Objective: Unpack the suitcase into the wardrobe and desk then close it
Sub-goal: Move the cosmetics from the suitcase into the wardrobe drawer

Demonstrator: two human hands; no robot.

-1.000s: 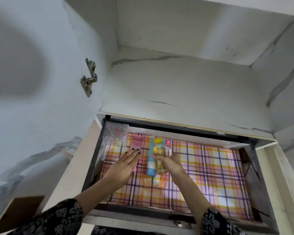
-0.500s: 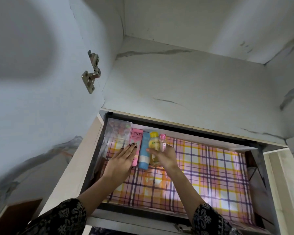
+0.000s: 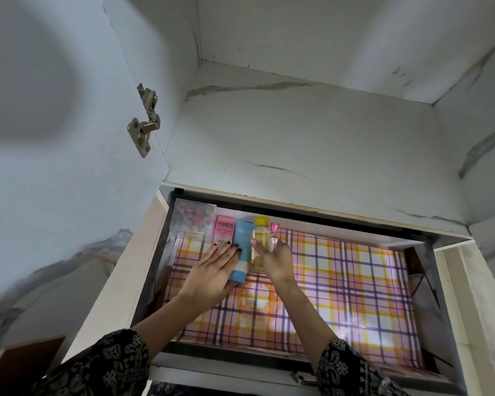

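Far left corner of the drawer (image 3: 437, 295): box (image 3: 225, 232), tube (image 3: 242, 252), bottle (image 3: 260, 232) and vial (image 3: 274, 235) in a row. Left hand (image 3: 212, 270) lies flat on box and tube; right hand (image 3: 275, 258) grips bottle and vial.

Bright glare is being thrown off the plaid liner (image 3: 355, 281); a soft shadow is being cast across the left door (image 3: 55, 181); straight edges are being bowed by the wide lens.

A pink box (image 3: 223, 231), blue tube (image 3: 242, 252), yellow bottle (image 3: 260, 238) and tiny pink bottle (image 3: 274, 238) are lying side by side in the drawer (image 3: 355, 295), mid-frame.
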